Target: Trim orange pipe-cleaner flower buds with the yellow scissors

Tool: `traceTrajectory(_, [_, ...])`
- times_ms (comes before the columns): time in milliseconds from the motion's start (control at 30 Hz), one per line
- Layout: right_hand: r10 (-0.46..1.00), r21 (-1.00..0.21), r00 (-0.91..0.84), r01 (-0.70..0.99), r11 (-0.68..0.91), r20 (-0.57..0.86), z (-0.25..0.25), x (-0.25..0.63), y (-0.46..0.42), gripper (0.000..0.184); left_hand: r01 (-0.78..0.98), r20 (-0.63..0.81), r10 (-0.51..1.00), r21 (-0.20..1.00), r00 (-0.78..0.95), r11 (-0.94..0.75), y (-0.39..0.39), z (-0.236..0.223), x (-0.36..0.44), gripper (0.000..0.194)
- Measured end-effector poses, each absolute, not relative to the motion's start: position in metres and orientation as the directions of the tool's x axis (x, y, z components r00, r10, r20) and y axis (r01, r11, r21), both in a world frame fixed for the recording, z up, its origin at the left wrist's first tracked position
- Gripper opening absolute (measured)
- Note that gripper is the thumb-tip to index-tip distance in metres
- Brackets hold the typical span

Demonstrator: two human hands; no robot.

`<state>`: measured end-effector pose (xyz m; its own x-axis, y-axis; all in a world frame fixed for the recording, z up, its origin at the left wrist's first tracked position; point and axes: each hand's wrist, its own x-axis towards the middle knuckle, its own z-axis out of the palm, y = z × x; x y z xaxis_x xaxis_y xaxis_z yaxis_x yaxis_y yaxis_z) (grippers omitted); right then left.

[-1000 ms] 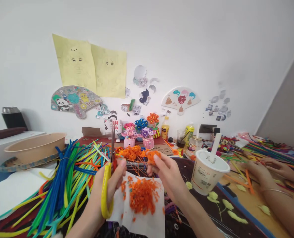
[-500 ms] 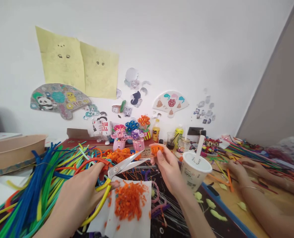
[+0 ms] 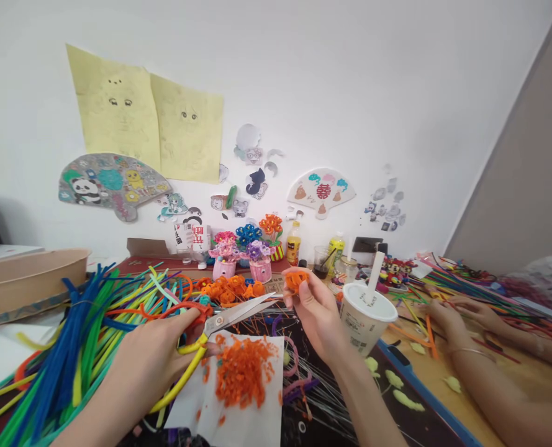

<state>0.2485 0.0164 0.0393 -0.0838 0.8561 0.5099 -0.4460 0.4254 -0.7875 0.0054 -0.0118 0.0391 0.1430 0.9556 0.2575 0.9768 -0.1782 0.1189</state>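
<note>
My left hand point(image 3: 164, 347) is closed round the yellow handles of a pair of scissors point(image 3: 231, 315). The blades are nearly together and point right. An orange fuzzy pipe-cleaner piece point(image 3: 296, 282) is pinched in the fingers of my right hand point(image 3: 313, 310), just beyond the blade tips. Below the scissors, a heap of orange fuzz clippings point(image 3: 245, 372) lies on white paper point(image 3: 271, 428). Several orange pipe-cleaner flowers point(image 3: 229, 288) rest behind the blades.
Bundled pipe cleaners point(image 3: 75, 347) spread at the left beside a tan basin point(image 3: 28, 279). A lidded cup with a straw point(image 3: 366, 316) stands right of my right hand. Potted pipe-cleaner flowers point(image 3: 259, 261) stand at the back. Another person's hands point(image 3: 457, 323) work at the right.
The scissor blades have moved closer together. The orange piece has turned slightly in my right hand, and both hands stay in nearly the same place.
</note>
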Motion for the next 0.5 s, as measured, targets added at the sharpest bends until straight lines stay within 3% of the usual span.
traceTrajectory(500, [0.855,-0.761,-0.102,-0.519,0.39,0.508,0.0384,0.2488,0.019,0.022,0.982,0.19,0.97,0.077,0.155,-0.172,-0.011,0.0404,0.0063,0.033])
